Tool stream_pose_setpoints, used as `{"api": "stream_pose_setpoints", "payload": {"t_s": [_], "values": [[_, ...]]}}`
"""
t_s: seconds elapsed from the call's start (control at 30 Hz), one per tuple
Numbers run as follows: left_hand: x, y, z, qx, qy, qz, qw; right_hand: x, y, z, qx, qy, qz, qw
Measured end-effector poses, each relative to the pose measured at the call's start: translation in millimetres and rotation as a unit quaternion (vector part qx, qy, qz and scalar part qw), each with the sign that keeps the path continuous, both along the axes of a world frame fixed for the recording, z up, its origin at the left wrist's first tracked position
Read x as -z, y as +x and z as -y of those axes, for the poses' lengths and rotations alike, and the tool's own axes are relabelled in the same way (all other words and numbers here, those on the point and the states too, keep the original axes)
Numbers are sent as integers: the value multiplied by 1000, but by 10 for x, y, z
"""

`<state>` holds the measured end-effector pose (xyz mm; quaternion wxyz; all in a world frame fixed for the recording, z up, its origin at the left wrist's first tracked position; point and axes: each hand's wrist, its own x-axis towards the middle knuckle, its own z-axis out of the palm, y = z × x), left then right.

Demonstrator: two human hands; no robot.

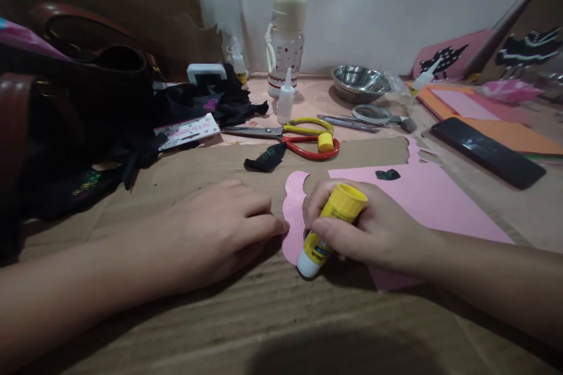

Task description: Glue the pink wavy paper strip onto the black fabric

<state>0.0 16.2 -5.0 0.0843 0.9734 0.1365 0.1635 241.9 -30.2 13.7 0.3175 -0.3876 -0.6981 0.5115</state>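
Note:
A narrow pink paper cutout [294,211] with wavy edges lies on the brown cardboard [185,316] in front of me. My left hand [229,228] rests at its left side, fingers bent and fingertips pressing on its edge. Wrapped around a yellow glue stick [336,211] is my right hand [365,222]. The stick leans, its hollow yellow end up and its white end low at the cutout's bottom right. Under my right hand and forearm lies a larger pink paper sheet [440,205], partly covered, with a small dark scrap [387,174] on it.
Beyond my hands lie scissors [308,152] with red and yellow handles, a yellow cap [325,142] and a black fabric piece [266,158]. Behind stand a small glue bottle [285,102], a drinking bottle [288,41] and a metal bowl [358,85]. A black phone [488,152] lies right, a dark bag [83,105] left.

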Motion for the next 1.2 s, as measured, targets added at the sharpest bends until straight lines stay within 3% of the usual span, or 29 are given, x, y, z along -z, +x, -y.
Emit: {"api": "stream_pose_setpoints", "payload": {"t_s": [0.23, 0.5, 0.73, 0.93, 1.2], "values": [[10, -3, -7, -4, -14, 1, 1000, 51, 53, 17, 85, -3, -15, 996], [67, -36, -6, -8, -21, 2, 1000, 6, 5, 12, 9, 36, 10, 999], [57, -23, -7, 0, -21, 14, 1000, 30, 19, 46, 9, 28, 2, 1000], [15, -2, -4, -5, -11, 0, 1000, 23, 52, 43, 63, 44, -16, 997], [4, 8, -2, -2, -11, 6, 1000, -12, 14, 31, 3, 23, 27, 999]]}}
